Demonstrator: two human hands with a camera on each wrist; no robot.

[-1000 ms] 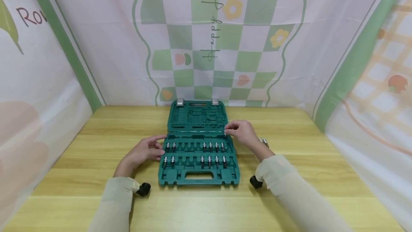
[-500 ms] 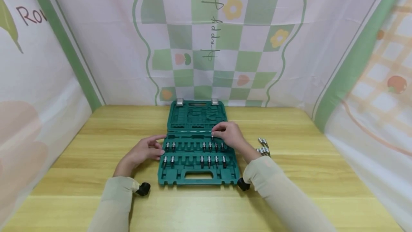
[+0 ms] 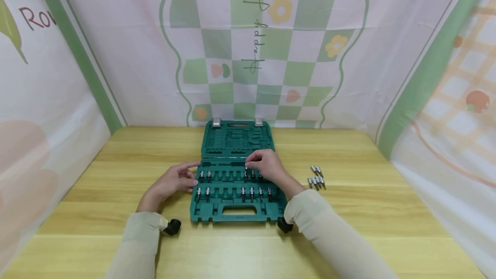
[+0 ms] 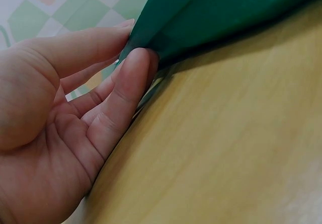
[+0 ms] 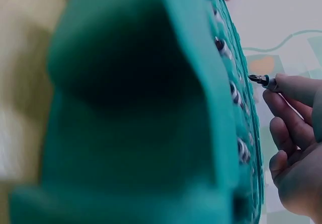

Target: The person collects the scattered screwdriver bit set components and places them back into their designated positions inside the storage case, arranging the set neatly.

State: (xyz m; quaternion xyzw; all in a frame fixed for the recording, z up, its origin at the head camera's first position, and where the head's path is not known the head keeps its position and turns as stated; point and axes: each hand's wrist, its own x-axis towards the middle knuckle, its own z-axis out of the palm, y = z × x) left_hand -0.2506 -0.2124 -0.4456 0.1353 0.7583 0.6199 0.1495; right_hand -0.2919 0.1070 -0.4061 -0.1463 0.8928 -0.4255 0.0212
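A green plastic bit-set case [image 3: 240, 218] lies unfolded on the table, holding two rows of bit sockets with silver bases and dark tips. Between thumb and fingers, my right hand [image 3: 267, 165] pinches a bit socket [image 5: 266, 81] over the upper row; its cross-shaped tip shows in the right wrist view. My left hand [image 3: 174, 181] rests along the case's left edge. In the left wrist view, the fingers [image 4: 115, 100] touch the green side wall. The right hand covers some slots at the upper row's right end.
Several loose bit sockets [image 3: 317, 183] lie on the wooden table [image 3: 368, 210] right of the case. Two silver latches [image 3: 216, 122] sit on the lid's far edge. A patterned cloth [image 3: 248, 55] hangs behind the table.
The right hand has moved left across the case with the bit socket, from the hinge's right end to above the upper row. The left hand has stayed in place.
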